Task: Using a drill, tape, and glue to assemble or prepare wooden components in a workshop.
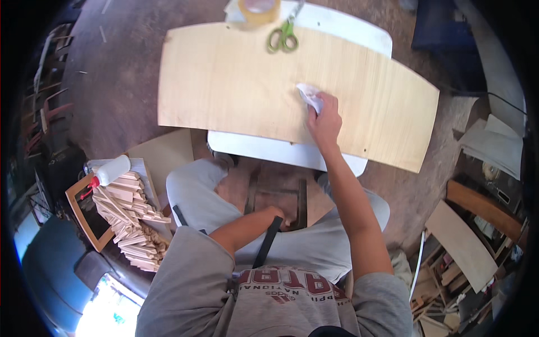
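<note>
My right hand (324,121) grips a crumpled white cloth or paper (309,95) against a pale wooden board (219,76). The board lies across a white panel (264,140) in front of me. Green-handled scissors (283,39) rest near its far edge, beside a roll of tape (259,8). My left hand (279,216) is low between my legs, near a dark bar (268,240); its fingers are mostly hidden.
At left, a white bottle with a red cap (112,168) lies on a heap of thin wooden strips (129,219). Loose boards (460,244) and scrap wood pile up at right, near a cable. A dark blue object (443,28) is at the back right.
</note>
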{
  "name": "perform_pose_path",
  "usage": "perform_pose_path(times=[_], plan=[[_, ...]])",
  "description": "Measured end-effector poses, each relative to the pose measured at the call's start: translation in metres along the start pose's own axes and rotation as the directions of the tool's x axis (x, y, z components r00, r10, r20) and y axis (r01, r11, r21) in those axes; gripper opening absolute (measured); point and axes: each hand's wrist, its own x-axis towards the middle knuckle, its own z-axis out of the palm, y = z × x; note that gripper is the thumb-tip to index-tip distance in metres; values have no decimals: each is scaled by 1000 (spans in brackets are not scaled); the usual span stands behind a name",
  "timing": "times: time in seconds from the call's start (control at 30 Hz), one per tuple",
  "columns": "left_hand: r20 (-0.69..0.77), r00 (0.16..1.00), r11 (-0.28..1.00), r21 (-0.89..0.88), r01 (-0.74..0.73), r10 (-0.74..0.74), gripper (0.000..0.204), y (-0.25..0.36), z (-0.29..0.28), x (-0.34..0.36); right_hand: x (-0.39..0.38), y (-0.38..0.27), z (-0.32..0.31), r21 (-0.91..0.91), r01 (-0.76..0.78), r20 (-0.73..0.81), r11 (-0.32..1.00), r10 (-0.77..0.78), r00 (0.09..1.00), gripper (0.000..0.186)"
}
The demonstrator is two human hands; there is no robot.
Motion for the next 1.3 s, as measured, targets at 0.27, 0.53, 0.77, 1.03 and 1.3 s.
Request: perform_pose_path(times=[0.27, 0.53, 0.77, 1.03, 1.3], plan=[[-266, 962, 975, -221, 3, -64, 63, -16, -77, -64, -24, 1, -15, -104, -110, 96, 988, 120, 988, 30], [-971, 45, 891, -233, -390, -235, 40, -63, -7, -121, -82, -27, -106, -162, -48, 339, 986, 101, 935, 36], [-984, -125, 827, -34, -562, -125, 31, -38, 3, -180, -76, -37, -175, 152, -161, 188, 975, 131, 973, 43], [-851, -345, 720, -55, -692, -396, 25, -64, 23, -224, -119, -20, -108, 195, 45, 89, 980, -64, 994, 38], [-49, -695, 697, -48, -716, -717, 22, -217, 104, -273, -127, -45, -30, 50, 101, 188, 994, -109, 976, 39]])
